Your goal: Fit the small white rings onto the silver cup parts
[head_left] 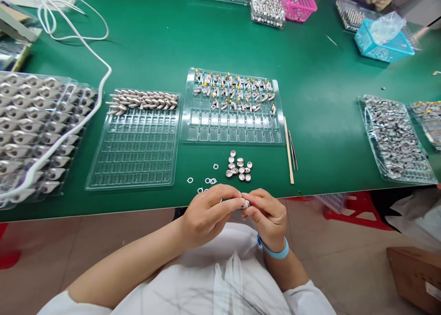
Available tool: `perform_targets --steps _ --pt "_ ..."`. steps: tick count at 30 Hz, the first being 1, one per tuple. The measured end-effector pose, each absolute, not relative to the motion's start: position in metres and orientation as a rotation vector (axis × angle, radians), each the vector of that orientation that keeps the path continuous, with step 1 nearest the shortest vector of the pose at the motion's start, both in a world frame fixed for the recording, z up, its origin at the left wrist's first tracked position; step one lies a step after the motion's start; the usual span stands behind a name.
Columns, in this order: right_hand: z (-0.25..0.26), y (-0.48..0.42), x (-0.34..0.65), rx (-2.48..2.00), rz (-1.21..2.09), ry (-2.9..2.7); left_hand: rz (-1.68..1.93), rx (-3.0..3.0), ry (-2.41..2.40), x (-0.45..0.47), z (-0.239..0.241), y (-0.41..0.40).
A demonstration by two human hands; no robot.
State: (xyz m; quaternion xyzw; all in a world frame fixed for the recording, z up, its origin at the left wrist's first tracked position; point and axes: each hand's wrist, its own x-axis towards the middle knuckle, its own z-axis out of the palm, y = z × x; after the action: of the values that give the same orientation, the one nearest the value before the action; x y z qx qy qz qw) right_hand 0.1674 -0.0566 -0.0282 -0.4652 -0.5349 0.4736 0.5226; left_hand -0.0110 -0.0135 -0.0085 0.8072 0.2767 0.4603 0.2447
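At the near edge of the green worktop (317, 135), the bare left hand (206, 216) and bare right hand (270, 216) meet, their fingers pinched closed on a small silver-and-white piece (245, 204) between them. Just beyond lie flat white rings (190, 180) and a cluster of round silver metal cups (241, 170). Farther back, 2 clear plastic trays (131, 168) stand side by side, bearing grey metal pieces (144, 99) on the left and yellow-tipped silver pieces (237, 93) on the right.

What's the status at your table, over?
Left hand, right hand: together, holding one small part. Caps and rings loose on table beyond. White cord far left, apart from hands.
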Motion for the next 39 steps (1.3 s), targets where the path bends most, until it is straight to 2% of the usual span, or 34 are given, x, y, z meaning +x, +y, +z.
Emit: perform_targets --steps 16,21,28,39 --pt "-0.028 -0.055 0.172 -1.088 1.079 -1.378 1.246 2.194 0.759 -0.011 -0.012 -0.014" --pt "-0.023 -0.055 0.172 -1.12 0.935 -1.509 1.242 2.214 0.757 -0.012 -0.015 -0.016" --pt "-0.016 -0.053 0.167 -1.098 0.568 -1.708 1.264 2.217 0.776 -0.011 -0.017 -0.017" --pt "-0.02 -0.055 0.164 -1.106 0.35 -1.823 1.266 2.2 0.785 -0.01 -0.019 -0.017"
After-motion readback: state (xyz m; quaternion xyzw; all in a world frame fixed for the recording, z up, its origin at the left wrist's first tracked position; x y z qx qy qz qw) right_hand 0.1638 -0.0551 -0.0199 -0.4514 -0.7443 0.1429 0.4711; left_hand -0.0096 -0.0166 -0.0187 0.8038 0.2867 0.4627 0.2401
